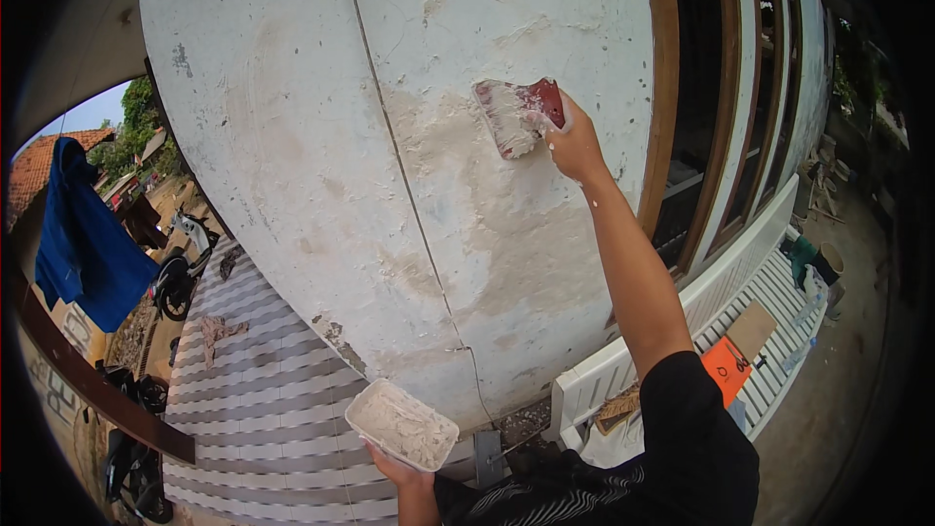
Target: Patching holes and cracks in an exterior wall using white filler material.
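My right hand (575,144) grips a red-handled putty scraper (518,115) and presses its filler-smeared blade flat against the white wall (321,136), beside a brown window frame. Around the blade the wall shows rough patches of fresh pale filler. My left hand (394,470) holds a rectangular white tray of wet filler (401,425) from below, low and close to my body. A thin crack line (409,205) runs down the wall left of the scraper.
A wooden-framed window (726,117) stands right of the wall. A white slatted bench (721,331) below it carries an orange paper and a board. Striped grey floor tiles (253,399), parked motorbikes (180,273) and a hanging blue cloth (83,244) lie at the left.
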Available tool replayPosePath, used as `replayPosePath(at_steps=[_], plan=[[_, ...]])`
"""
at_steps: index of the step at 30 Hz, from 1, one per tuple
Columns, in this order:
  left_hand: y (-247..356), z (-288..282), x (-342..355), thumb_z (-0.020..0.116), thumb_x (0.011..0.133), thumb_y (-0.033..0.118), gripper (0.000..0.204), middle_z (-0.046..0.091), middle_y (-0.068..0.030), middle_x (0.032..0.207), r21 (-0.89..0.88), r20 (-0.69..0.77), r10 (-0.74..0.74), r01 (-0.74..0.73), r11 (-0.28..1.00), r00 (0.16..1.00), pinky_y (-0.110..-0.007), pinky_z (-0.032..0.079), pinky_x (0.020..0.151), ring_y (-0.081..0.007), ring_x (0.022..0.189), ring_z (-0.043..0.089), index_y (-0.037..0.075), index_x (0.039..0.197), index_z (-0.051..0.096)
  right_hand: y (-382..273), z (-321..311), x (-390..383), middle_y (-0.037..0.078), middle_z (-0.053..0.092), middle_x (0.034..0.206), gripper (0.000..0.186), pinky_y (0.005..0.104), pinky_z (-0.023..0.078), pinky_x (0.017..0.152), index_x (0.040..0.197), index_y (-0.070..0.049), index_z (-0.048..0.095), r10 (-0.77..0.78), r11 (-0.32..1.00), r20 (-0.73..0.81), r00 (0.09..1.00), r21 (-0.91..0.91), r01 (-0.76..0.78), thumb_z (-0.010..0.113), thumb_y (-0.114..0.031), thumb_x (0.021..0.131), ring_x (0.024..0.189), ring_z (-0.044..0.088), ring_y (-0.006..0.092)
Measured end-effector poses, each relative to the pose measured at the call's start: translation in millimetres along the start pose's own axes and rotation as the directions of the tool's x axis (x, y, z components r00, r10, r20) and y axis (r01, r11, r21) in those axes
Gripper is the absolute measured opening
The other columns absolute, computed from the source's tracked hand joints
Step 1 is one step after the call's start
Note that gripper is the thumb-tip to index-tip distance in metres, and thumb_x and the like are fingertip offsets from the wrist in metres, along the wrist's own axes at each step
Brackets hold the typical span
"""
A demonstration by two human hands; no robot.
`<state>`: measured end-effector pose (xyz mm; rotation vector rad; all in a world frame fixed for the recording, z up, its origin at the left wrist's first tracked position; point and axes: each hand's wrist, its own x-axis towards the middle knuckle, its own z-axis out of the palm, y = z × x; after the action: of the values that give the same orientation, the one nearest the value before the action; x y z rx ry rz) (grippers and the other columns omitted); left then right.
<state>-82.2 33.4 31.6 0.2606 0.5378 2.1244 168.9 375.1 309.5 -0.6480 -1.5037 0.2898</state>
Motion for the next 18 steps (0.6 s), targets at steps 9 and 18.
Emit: replayPosePath(at_steps=[9, 18], plan=[[1, -10, 4, 0.028, 0.096, 0.056, 0.064, 0.048, -0.0105, 0.139, -0.004, -0.032, 0.003, -0.003, 1.000, 0.999, -0.056, 0.042, 0.100, -0.0365, 0.121, 0.051, 0.014, 0.143, 0.037, -5, -26, 18, 0.009, 0.065, 0.111, 0.043, 0.0266, 0.044, 0.091, 0.129, 0.003, 0.051, 0.081, 0.932, 0.153, 0.985, 0.339, -0.129, 0.056, 0.002, 0.086, 0.101, 0.060, 0.0164], [3, 7, 12, 0.029, 0.096, 0.056, 0.064, 0.046, -0.0106, 0.140, -0.018, -0.018, 0.047, -0.047, 0.999, 0.999, -0.055, 0.042, 0.100, -0.0355, 0.123, 0.049, 0.014, 0.143, 0.037, 10, -10, 16, 0.014, 0.066, 0.112, 0.053, 0.0301, 0.043, 0.095, 0.130, 0.001, 0.051, -0.026, 0.993, 0.126, 0.992, 0.121, 0.011, 0.052, 0.007, 0.077, 0.104, 0.062, 0.0204]])
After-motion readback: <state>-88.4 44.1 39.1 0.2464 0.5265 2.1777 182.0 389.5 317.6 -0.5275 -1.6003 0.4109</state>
